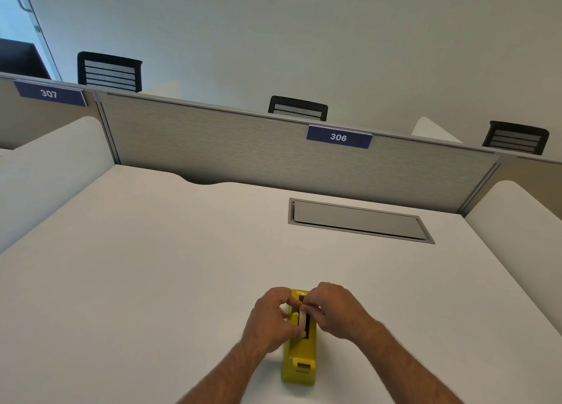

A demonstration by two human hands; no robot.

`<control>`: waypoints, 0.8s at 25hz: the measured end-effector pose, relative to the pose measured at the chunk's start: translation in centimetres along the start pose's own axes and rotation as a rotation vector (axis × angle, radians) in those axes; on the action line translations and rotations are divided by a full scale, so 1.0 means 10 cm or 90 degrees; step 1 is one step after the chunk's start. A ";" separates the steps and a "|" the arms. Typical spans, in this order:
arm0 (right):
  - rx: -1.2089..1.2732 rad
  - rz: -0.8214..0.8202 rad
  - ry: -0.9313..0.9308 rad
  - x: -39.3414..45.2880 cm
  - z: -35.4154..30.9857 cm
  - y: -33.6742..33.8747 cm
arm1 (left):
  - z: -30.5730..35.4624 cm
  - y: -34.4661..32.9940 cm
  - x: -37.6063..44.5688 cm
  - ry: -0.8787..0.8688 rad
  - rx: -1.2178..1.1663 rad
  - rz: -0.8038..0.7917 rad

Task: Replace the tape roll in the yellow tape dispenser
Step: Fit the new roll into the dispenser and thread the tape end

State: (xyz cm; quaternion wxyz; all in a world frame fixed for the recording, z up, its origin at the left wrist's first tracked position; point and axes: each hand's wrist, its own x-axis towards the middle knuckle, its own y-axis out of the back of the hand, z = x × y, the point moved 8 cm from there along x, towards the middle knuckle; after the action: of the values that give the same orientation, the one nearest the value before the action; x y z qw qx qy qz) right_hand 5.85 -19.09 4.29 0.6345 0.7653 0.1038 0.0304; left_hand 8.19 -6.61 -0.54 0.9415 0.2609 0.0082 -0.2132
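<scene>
your left hand point(272, 318) and right hand point(331, 308) both pinch the white tape roll point(302, 320), which sits in the slot of the yellow tape dispenser point(299, 358) near the front of the white desk point(152, 267)

Single view only, head-worn, wide-angle. Looks forward and down from above near edge of white desk point(152, 267). Slightly rolled: partition point(243, 148) top edge slopes down to right. Near field at bottom centre: both forearms enter from lower edge, left hand point(272, 318) and right hand point(331, 308) meet at yellow tape dispenser point(299, 359), close to lens. Mid field: desk surface, grommet cover point(359, 221). Far field: partition, chair backs point(109, 72) beyond, wall filling upper frame. Strong edge distortion. No second view to share with.
</scene>
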 end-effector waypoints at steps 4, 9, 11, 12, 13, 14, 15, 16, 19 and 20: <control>0.014 -0.021 0.012 0.00 0.01 0.03 | -0.01 -0.01 0.00 0.007 0.003 -0.001; -0.002 -0.026 0.008 0.00 -0.02 0.05 | 0.00 0.00 0.00 -0.001 0.004 0.000; -0.022 -0.027 0.014 0.02 -0.03 0.05 | 0.00 0.00 0.00 -0.001 0.008 0.000; -0.027 -0.025 0.016 0.03 -0.04 0.06 | 0.00 0.00 0.00 -0.002 0.008 0.001; -0.030 -0.023 0.016 0.03 -0.04 0.06 | 0.00 0.01 -0.01 -0.004 0.007 0.001; -0.032 -0.023 0.016 0.04 -0.04 0.07 | 0.01 0.01 -0.01 -0.005 0.004 0.001; -0.035 -0.022 0.017 0.04 -0.04 0.06 | 0.01 0.01 -0.01 -0.004 0.002 0.001; -0.037 -0.020 0.019 0.04 -0.04 0.06 | 0.01 0.01 -0.01 -0.004 0.002 0.000; -0.032 -0.006 0.020 0.03 -0.04 0.04 | 0.01 0.01 -0.01 -0.006 0.004 0.001; -0.025 -0.001 0.016 0.03 -0.04 0.04 | 0.01 0.02 -0.01 -0.006 0.003 0.001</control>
State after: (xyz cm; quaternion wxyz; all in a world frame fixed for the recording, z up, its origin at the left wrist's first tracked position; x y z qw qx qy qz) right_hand 6.11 -18.70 4.72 0.6479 0.7523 0.1123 0.0416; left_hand 8.16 -6.51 -0.36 0.9409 0.2623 0.0031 -0.2140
